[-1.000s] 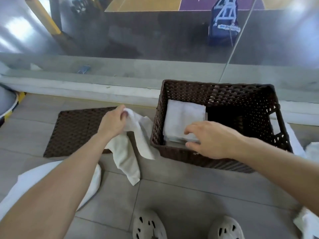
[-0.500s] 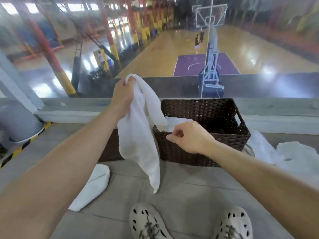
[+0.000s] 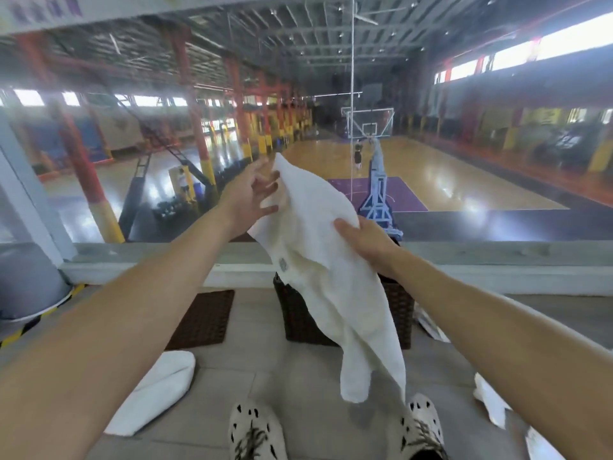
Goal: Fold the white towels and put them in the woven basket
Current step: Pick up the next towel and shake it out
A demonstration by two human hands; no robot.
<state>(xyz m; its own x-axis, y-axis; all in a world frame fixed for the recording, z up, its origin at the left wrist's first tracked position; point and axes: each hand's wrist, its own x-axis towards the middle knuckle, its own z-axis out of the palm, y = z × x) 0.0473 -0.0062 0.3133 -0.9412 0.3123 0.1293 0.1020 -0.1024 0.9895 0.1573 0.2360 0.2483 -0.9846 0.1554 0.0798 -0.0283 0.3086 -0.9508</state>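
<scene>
Held towel (image 3: 318,267): hanging in the air in front of the woven basket (image 3: 297,315), hiding the middle of its front wall and rim; lower end dangling free above the floor (image 3: 298,370), near the shoes (image 3: 255,433).
Left hand (image 3: 253,197): reaching up and left of the basket, fingers (image 3: 265,185) spreading straight, touching the towel's top corner.
Right hand (image 3: 370,242): gripping the towel's right edge above the basket, fingers curling round the cloth.
Open room: bare floor lying between basket and shoes; ledge (image 3: 497,260) running just behind the basket.
Counts: one basket; one flat woven panel (image 3: 202,320) lying left of it; one towel in hand; one floor towel (image 3: 156,393) lying front-left of the basket; white cloth (image 3: 491,403) lying right of it, number unclear; two shoes.
</scene>
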